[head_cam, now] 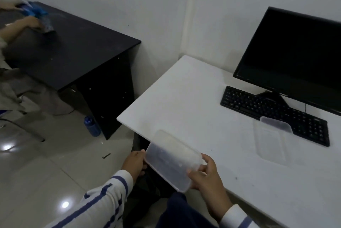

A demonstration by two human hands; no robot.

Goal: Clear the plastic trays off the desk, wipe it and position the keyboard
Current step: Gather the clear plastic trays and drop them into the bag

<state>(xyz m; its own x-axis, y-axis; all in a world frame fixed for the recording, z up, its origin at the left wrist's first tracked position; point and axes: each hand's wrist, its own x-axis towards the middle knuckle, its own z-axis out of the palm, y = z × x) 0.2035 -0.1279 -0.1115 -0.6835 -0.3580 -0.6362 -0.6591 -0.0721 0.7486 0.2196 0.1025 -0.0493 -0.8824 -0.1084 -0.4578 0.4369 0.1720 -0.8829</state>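
- Left hand [135, 161] grips the left end of a clear plastic tray [171, 161], thumb at the rim and fingers curled beneath; a striped sleeve covers the forearm.
- Right hand [204, 174] pinches the tray's near right corner, thumb on top and fingers tucked under it.
- Between the two hands the tray hangs in the air, tilted, at the near left edge of the white desk [184, 98], partly past that edge and above the person's lap.
- Holding it at both ends probably steadies a thin, bendy tray while it leaves the desk; clearing looks like the step in hand, with wiping not yet begun.
- Beyond the right hand and off to its right, well apart from it, a second plastic tray [271, 139] lies on the desk.
- Its far end rises over the near edge of the keyboard [273, 113] and seems to lean there; whether it is one piece or two nested ones is unclear.
- Black and set at a slant, the keyboard has its far side tucked under the stand of a dark monitor [295, 52], so it still needs positioning.
- On the floor to the left, a blue bottle [92, 126] stands just beside the side panel of a black desk [70, 47].
- At that desk's far corner, another person's hand [30, 22] presses on a blue cloth [36, 12].
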